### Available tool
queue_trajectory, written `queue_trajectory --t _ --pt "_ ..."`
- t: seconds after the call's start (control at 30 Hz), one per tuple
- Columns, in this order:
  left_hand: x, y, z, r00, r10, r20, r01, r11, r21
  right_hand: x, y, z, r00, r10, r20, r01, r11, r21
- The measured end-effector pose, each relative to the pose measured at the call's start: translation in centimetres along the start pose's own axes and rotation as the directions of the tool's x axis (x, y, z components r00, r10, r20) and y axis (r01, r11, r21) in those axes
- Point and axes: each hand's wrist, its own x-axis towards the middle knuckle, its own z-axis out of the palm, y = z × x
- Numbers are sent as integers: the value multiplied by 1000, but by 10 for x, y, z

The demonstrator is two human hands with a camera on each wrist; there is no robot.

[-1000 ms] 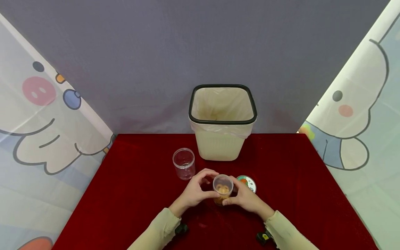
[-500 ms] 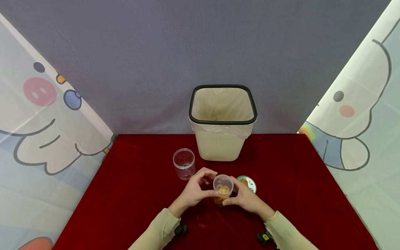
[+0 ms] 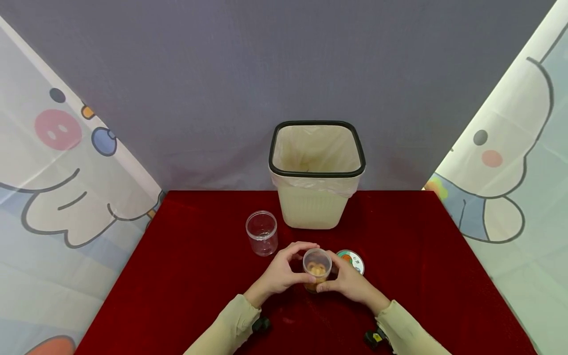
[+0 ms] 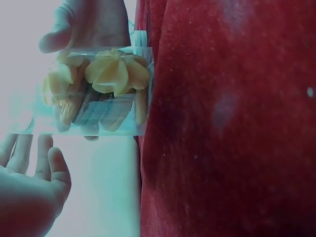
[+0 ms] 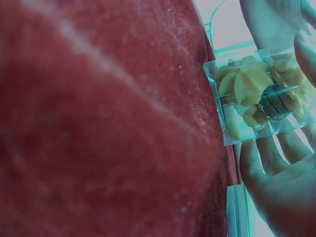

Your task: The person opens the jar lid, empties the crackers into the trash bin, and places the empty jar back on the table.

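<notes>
A small clear plastic jar (image 3: 317,268) stands upright near the front middle of the table, its translucent rim facing up. Cookies (image 4: 116,74) with yellow piped, ridged tops and browner pieces show through its wall. My left hand (image 3: 281,272) grips the jar's upper part from the left, thumb at the front and forefinger arched behind the rim. From the right, my right hand (image 3: 351,284) holds the jar lower down, thumb across its front. In the right wrist view, several right-hand fingers (image 5: 269,155) lie along the jar's side.
A larger clear jar (image 3: 262,234) stands open behind my left hand. A round printed disc (image 3: 352,261), green, orange and white, lies partly covered by my right hand. A cream bin (image 3: 312,202) with a black rim and a liner stands at the back of the red-covered table (image 3: 199,276).
My left hand has shifted slightly right, its thumb and forefinger reaching farther round the jar's rim. My right hand and the jar have stayed in place.
</notes>
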Motion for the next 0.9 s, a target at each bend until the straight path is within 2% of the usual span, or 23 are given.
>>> queue_trajectory --t 0.1,0.3,0.4,0.63,0.9 --pt "0 0 1 1000 -12 -7 12 1000 3 0 1 0 1000 -5 -3 5 1000 -1" --pt "2 3 2 1000 18 -25 -18 1000 11 0 2 0 1000 -7 -5 7 1000 -4" --pt "3 11 2 999 23 -27 -23 1000 1 -1 1 0 1000 0 -5 0 1000 -2" --pt "4 41 -4 999 31 -42 -32 999 -30 0 -2 -1 1000 6 11 -6 1000 17" --pt "-1 43 -15 997 28 -70 -30 999 -23 0 -2 0 999 39 6 -39 999 -8"
